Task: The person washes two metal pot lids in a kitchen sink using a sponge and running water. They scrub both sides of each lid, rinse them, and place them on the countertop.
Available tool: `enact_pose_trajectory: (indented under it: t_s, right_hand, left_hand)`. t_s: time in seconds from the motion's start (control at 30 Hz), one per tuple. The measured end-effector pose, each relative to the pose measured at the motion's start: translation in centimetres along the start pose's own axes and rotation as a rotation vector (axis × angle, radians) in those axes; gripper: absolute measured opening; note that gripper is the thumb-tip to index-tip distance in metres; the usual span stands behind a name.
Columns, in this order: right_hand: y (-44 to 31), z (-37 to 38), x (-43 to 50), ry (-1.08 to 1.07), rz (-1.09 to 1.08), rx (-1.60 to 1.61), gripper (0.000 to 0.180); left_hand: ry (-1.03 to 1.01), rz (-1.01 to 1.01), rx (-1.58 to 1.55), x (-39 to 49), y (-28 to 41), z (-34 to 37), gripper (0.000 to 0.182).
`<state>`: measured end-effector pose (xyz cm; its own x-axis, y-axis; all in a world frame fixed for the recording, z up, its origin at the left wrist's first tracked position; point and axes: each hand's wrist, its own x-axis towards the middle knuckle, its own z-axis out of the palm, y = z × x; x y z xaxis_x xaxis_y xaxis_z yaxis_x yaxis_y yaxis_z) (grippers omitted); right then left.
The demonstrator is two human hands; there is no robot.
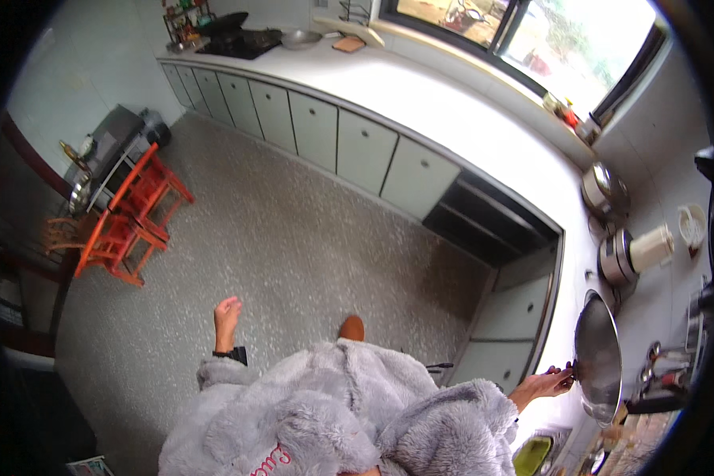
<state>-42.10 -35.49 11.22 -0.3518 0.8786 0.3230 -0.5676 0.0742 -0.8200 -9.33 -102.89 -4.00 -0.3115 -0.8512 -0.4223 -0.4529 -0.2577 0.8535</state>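
Note:
My right hand (548,384) grips the short handle of a dark metal wok (598,357) at the right. The wok is tilted on its side, its rim seen edge-on, above the white countertop (440,119); whether it touches the counter I cannot tell. My left hand (227,318) hangs over the speckled grey floor (262,226) with loosely bent fingers and nothing in it. The sleeves of a grey fluffy coat (327,410) reach down to both wrists, and one brown shoe tip (352,328) shows below its hem.
Along the right counter stand a rice cooker (617,257), a metal pot (606,189) and a utensil rack (660,369). A green item (532,455) lies near the lower right. Red wooden chairs (134,214) are at the left. A stove (238,44) sits at the far counter end.

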Motion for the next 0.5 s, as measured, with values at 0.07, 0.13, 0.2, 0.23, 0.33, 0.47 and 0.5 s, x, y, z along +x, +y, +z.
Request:
enact_pose_trajectory:
  t_s: [0.07, 0.13, 0.2, 0.23, 0.33, 0.47, 0.5]
  right_hand:
    - [2.8, 6.0, -1.5, -0.026, 0.089, 0.036, 0.023]
    - [5.6, 11.9, -3.6, -0.102, 0.175, 0.11, 0.024]
    - [8.5, 18.1, -6.4, -0.196, 0.263, 0.19, 0.02]
    - [9.7, 21.1, -7.8, -0.264, 0.322, 0.231, 0.017]
    - [12.9, 30.8, -12.9, -0.408, 0.42, 0.33, 0.014]
    - [15.3, 43.2, -21.1, -0.504, 0.598, 0.333, 0.017]
    - [15.6, 46.2, -23.4, -0.489, 0.632, 0.252, 0.017]
  left_hand:
    - [0.045, 0.01, -0.008, 2.0, 2.1, -0.1, 0.034]
    - [0.101, 0.028, -0.037, 4.2, 3.6, -0.4, 0.033]
    - [0.162, 0.032, -0.074, 5.8, 4.1, -0.9, 0.032]
    - [0.204, -0.003, -0.084, 6.5, 4.1, -1.0, 0.032]
    - [0.265, -0.011, -0.097, 8.1, 3.3, -1.8, 0.028]
    - [0.364, -0.054, -0.085, 12.8, 1.9, -3.7, 0.031]
    - [0.367, -0.038, -0.084, 14.6, 1.5, -4.2, 0.034]
